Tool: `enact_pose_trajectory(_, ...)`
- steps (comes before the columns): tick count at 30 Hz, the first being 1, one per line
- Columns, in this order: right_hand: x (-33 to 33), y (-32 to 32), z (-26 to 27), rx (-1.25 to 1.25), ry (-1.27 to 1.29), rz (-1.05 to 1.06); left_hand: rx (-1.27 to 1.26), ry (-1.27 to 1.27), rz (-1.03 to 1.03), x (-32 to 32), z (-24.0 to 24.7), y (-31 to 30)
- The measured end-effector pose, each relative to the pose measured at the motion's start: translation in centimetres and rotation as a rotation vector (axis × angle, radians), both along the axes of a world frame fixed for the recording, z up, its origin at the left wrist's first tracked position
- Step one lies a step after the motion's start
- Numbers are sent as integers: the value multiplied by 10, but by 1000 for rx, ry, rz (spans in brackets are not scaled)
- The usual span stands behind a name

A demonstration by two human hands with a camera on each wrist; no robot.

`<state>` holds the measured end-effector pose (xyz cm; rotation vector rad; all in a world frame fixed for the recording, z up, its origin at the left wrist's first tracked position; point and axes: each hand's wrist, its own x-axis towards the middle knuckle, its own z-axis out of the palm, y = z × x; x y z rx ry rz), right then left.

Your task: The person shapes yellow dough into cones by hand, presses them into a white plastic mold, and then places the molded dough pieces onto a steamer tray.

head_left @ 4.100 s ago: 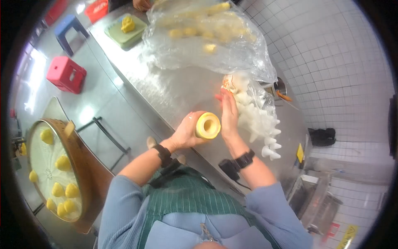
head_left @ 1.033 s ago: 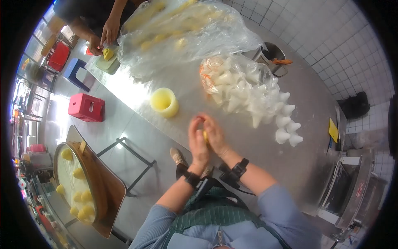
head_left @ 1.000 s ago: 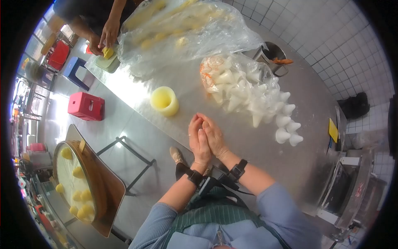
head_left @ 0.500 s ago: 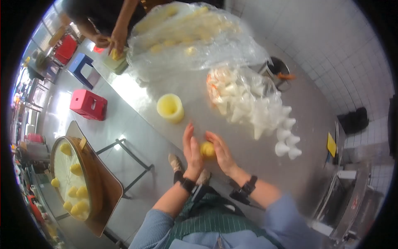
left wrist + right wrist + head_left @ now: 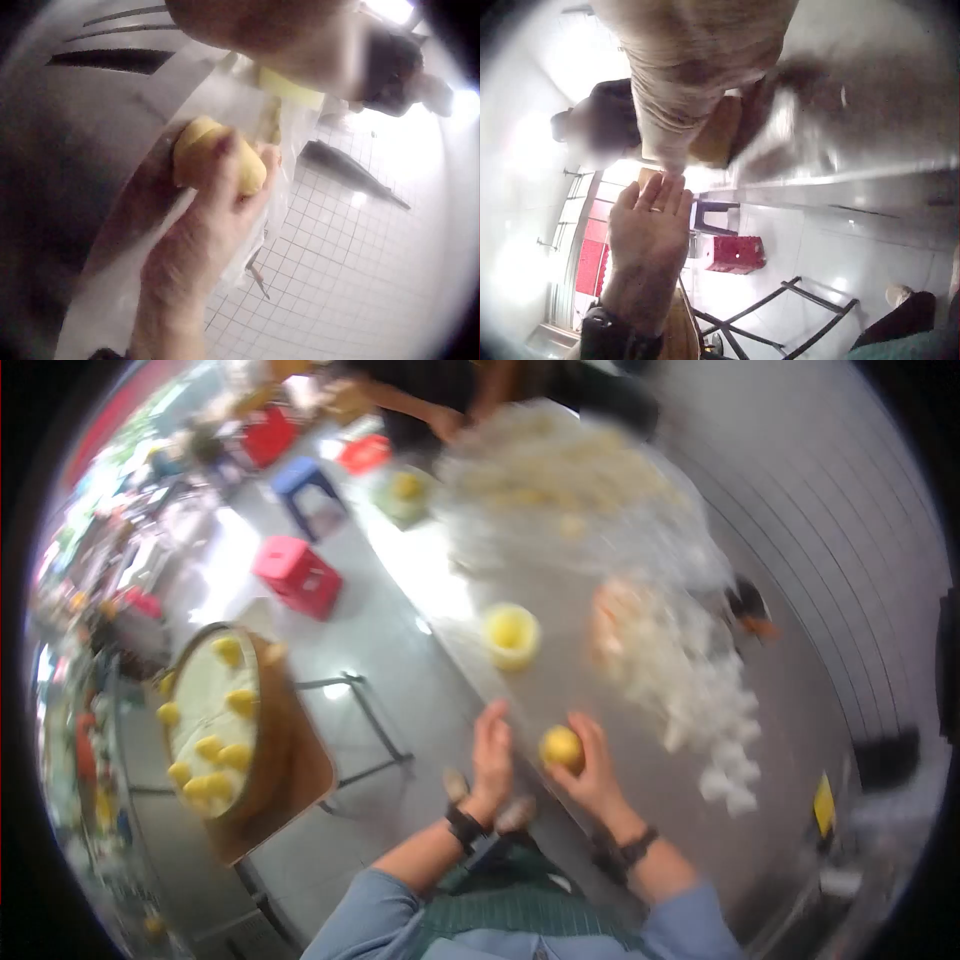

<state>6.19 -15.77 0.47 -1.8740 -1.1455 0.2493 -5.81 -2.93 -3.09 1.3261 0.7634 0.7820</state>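
A smooth yellow dough ball (image 5: 561, 748) sits in my right hand (image 5: 600, 785), gripped between thumb and fingers over the steel table's near edge. The left wrist view shows the same dough ball (image 5: 196, 159) with a fold across its top. My left hand (image 5: 491, 758) is held apart to the left, fingers straight, and holds nothing. Its bare palm faces up in the right wrist view, a ring on one finger of the left hand (image 5: 651, 232). Beyond both hands stands a thick-walled pale yellow hollow cylinder (image 5: 511, 638), its opening upward.
White cones (image 5: 730, 775) spill from a clear bag on the right. Plastic sheeting (image 5: 590, 550) covers yellow pieces at the back, near another person's hand (image 5: 445, 422). Left of the table, a round cloth-lined steamer (image 5: 265, 760) bears several yellow dough pieces. A red stool (image 5: 298, 578) stands behind it.
Earlier both hands held the yellow cylinder, later standing on the table; then the palms cupped the dough ball together. Now they have parted, the ball in the right hand. The head view has shifted.
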Motion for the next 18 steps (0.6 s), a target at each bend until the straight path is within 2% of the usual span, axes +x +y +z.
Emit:
enact_pose_trajectory(2, -13, 10, -26, -79, 169, -41, 10, 58, -21, -12, 6, -4)
enact_pose_trajectory(3, -18, 17, -27, -72, 209, -73, 6, 54, -40, -13, -13, -5)
enact_pose_trajectory(4, -22, 26, -20, -77, 254, -115, -101, 41, -32, -12, -13, -7)
enact_pose_trajectory(5, -28, 36, -8, -40, 234, -58, -225, 28, -47, -15, -5, -5)
enact_pose_trajectory(6, -37, 42, 4, 1, 193, -35, -194, 7, -13, -20, 5, 5)
enact_pose_trajectory(8, -57, 61, 19, 47, 137, -13, -828, -324, -121, -33, 21, 16)
enact_pose_trajectory(9, -68, 71, 25, 131, 132, 57, -822, -339, -117, -37, 33, 19)
enact_pose_trajectory(11, -96, 93, 41, 219, 118, 147, -966, -536, -136, -58, 65, 38)
enact_pose_trajectory(13, -120, 115, 63, 266, 98, 303, -941, -579, -129, -89, 69, 59)
enact_pose_trajectory(14, -128, 125, 75, 274, 2, 432, -896, -557, -50, -106, 66, 71)
enact_pose_trajectory(15, -137, 131, 83, 277, 0, 455, -857, -530, 34, -127, 70, 79)
enact_pose_trajectory(17, -149, 145, 93, 141, 359, 617, -847, -554, 18, -168, 78, 92)
enact_pose_trajectory(18, -158, 157, 86, 215, 258, 575, -827, -493, -25, -192, 105, 92)
